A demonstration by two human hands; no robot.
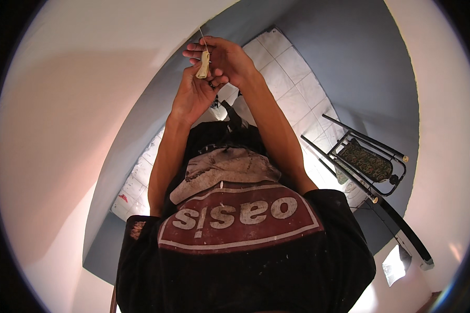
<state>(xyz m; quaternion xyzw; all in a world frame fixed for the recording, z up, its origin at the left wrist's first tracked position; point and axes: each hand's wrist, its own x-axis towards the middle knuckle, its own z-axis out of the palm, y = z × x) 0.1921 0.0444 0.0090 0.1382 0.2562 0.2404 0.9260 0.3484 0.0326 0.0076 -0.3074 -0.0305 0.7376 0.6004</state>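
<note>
Nearest the camera: black T-shirt [277,268] with a maroon, white-bordered print panel, pale specks scattered over the cloth; the left sleeve [130,255] shows a worn or torn patch. Beyond the panel, a pale, stained area of print, creased at the waist. Both bare forearms reach away from the body and converge at the upper part of the view. Left hand [192,99]: fingers closed in a light pinch on a small, pale yellow piece [203,67], longish, apparently folded or wound, tilted slightly, its lower end near the fingertips. Right hand [234,62]: partly open, loosely cupped just beside the piece, some fingers extended behind it; fingers overlap, so cannot tell whether it grips anything. A thin, light cord [203,39] runs upward from the top of the piece, past the right hand's fingers, toward the wall edge. Farther off, below: pale tiled floor [292,78], with a small red mark [123,198] at left. To the right, a chair [368,161] with black tubular frame and patterned padding, well apart from the hands. Behind, walls with a blue-grey lower band [350,47] and a whitish upper part [62,104].
</note>
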